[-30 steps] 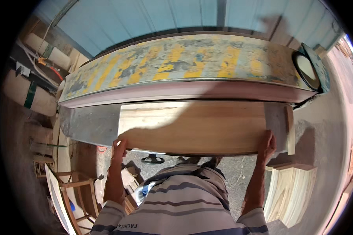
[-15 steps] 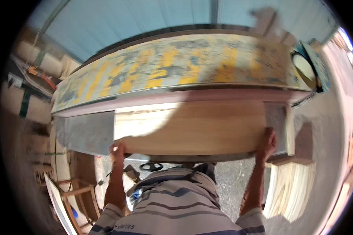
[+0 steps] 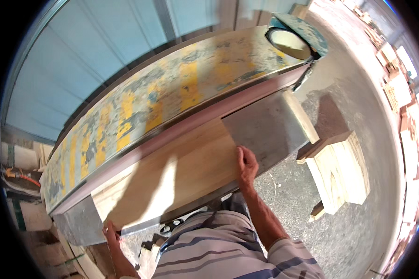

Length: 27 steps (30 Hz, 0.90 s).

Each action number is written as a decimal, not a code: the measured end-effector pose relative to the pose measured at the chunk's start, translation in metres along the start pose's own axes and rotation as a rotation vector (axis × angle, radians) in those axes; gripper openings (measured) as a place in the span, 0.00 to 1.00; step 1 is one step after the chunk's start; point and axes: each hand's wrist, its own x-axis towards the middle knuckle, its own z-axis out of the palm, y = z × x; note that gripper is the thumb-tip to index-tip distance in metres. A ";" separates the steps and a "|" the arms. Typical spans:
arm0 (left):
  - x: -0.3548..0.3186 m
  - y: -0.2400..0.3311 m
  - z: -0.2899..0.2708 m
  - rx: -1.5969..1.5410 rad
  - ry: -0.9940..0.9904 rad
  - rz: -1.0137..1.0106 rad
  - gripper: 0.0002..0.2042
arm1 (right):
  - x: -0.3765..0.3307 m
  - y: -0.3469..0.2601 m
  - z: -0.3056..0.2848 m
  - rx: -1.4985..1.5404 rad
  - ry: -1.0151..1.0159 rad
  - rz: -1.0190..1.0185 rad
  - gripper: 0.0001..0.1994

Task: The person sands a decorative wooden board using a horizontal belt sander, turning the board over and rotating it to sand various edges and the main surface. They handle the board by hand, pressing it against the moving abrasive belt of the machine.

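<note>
A wide wooden board (image 3: 195, 167) lies flat on the grey metal table (image 3: 270, 125) of a long belt sander. Its far long edge is up against the pinkish sanding belt (image 3: 260, 95), though whether they touch I cannot tell. At the near left corner, my left hand (image 3: 111, 232) grips the board's edge with curled fingers. My right hand (image 3: 247, 163) is closed on the board's right end, its thumb side uppermost. A shadow and bright sun patches fall across the board's face.
The sander's worn yellow-striped top cover (image 3: 172, 88) runs behind the belt, with a round opening (image 3: 288, 44) at its right end. Stacked pale boards (image 3: 337, 172) stand on the concrete floor at right. An orange-red hose (image 3: 23, 176) is at far left; a blue wall (image 3: 111, 46) rises behind.
The board has slid left along the metal table, with both hands moving along on it. More bare table shows at its right end. My view has turned toward the right.
</note>
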 end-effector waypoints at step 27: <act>-0.142 0.019 0.132 -0.132 0.039 0.151 0.33 | 0.141 0.002 -0.085 0.130 0.133 0.161 0.17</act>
